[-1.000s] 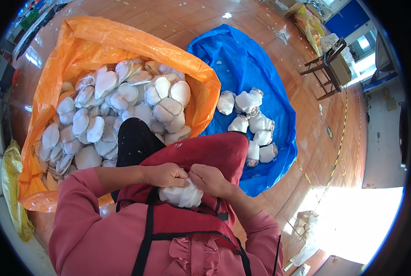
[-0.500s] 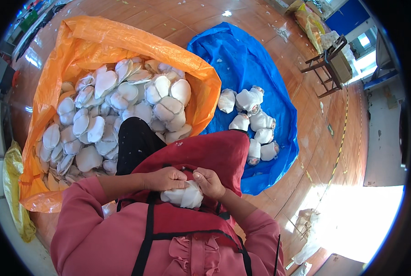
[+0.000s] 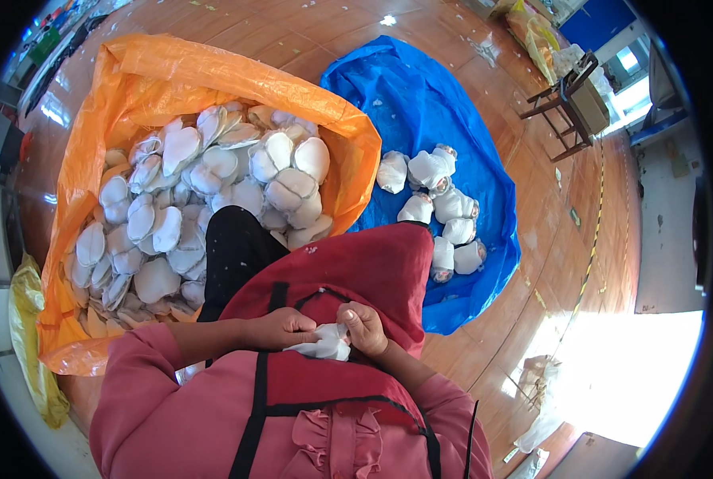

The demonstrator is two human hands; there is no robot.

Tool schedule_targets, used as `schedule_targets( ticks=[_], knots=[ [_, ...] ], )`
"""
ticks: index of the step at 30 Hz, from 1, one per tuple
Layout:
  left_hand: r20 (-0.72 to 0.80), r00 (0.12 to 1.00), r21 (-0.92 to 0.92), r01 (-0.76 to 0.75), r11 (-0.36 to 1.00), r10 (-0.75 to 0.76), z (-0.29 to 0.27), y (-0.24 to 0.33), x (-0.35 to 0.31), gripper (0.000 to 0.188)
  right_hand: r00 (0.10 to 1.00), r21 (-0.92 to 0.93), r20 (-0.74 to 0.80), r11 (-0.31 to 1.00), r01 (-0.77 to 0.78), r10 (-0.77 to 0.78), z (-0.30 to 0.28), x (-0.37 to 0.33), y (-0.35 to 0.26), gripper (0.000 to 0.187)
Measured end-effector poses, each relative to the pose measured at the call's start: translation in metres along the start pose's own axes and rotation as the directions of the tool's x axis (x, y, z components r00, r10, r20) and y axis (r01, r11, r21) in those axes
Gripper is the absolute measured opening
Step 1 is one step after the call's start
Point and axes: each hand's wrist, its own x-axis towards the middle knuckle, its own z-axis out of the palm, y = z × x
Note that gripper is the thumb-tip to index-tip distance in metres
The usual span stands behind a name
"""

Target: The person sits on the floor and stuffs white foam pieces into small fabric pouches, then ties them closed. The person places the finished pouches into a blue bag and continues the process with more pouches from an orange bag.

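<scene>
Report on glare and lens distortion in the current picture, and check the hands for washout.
Head view: lower right is blown out to white; head view: the chair looks tilted near the curved black rim; head view: left hand and right hand escape the glare.

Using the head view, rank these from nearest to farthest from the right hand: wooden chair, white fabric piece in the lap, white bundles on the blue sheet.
From the right hand:
1. White fabric piece: at the hands, in the lap.
2. White bundles: ahead and right, on the blue sheet.
3. Wooden chair: far right.
</scene>
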Motion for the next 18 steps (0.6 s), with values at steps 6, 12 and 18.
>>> schedule_targets(
  ticks=[6, 12, 18],
  knots=[
    [0.028, 0.998, 0.101, -0.06, 0.993, 0.058, -0.002, -0.008, -0.001, 0.038, 0.988, -0.083, -0.089, 0.989, 0.123, -0.13, 0.006, -0.001, 0.006, 0.037],
    [0.045, 0.994, 0.065, -0.098, 0.993, 0.096, -0.027, -0.031, 0.02, 0.033, 0.994, -0.13, -0.112, 0.991, -0.006, -0.009, 0.0, 0.007, -0.006, 0.032],
    [-0.184, 0.952, 0.55, -0.104, 0.829, 0.242, -0.054, 0.032, 0.043, 0.013, 0.986, -0.521, -0.147, 0.853, -0.014, -0.074, -0.016, 0.054, -0.062, 0.016]
  ],
)
